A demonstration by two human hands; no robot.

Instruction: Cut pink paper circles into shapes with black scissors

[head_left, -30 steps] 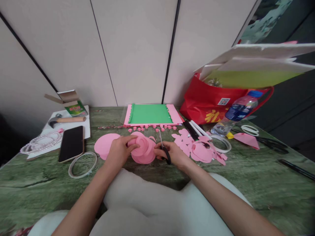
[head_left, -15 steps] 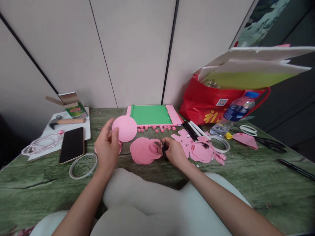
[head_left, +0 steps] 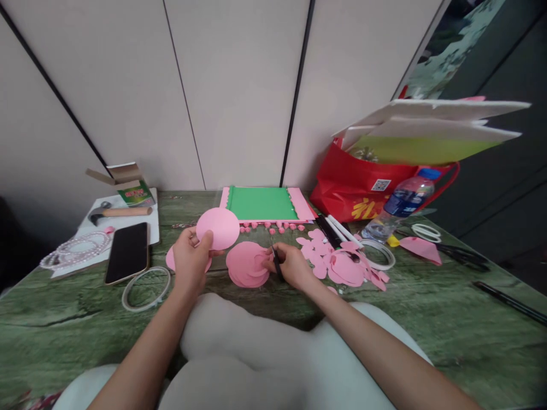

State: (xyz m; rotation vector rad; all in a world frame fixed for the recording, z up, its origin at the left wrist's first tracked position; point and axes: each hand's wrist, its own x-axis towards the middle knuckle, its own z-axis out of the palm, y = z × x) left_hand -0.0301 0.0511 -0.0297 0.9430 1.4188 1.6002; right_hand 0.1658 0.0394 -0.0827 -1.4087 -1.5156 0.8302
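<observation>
Between thumb and fingers my left hand (head_left: 192, 253) pinches a round pink paper disc (head_left: 220, 229), held up above the table. Part of another pink paper piece (head_left: 171, 259) shows beneath that hand. My right hand (head_left: 290, 265) is closed on a pair of dark scissors (head_left: 277, 263), whose blades point up and away. Just left of it lies a pile of pink paper discs (head_left: 247, 265), overlapping one another, with the right fingertips near its edge. Pink paper scraps and petal shapes (head_left: 314, 250) are scattered to the right of my right hand.
At the back lie green paper sheets (head_left: 262, 203) with small pink rolled pieces (head_left: 282, 228) before them. On the left are a phone (head_left: 127, 253), a tape roll (head_left: 146, 288), a hammer (head_left: 122, 212) and bead strings (head_left: 77, 250). A bottle (head_left: 399, 205) and a red bag (head_left: 342, 188) stand right.
A ring-like pink strip near my right hand no longer shows there. The scissors have turned, blades now upward. My left hand still holds the disc; the whole view has shifted slightly.
</observation>
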